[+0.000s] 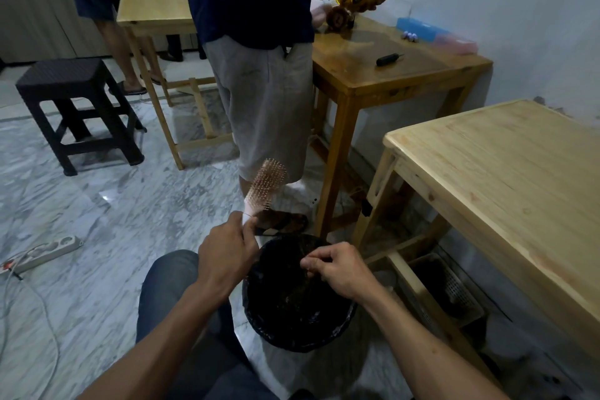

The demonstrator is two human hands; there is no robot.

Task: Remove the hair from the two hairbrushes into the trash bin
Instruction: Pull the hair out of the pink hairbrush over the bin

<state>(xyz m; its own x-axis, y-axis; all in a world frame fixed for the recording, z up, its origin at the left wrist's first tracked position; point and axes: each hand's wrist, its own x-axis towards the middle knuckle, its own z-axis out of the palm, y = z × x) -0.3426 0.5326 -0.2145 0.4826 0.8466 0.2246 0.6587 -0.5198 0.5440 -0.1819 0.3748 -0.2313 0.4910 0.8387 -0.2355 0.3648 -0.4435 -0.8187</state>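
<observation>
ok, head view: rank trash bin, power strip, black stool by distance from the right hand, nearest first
1. trash bin: directly under the right hand, which hangs over its opening.
2. power strip: on the floor, far left, past the left hand.
3. black stool: upper left, across the floor.

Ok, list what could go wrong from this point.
1. The right hand pinches hair over the trash bin near its rim; loose strands could drift onto the floor.
2. The left hand holds the hairbrush out beyond the bin, so hair still on it might fall outside.
</observation>
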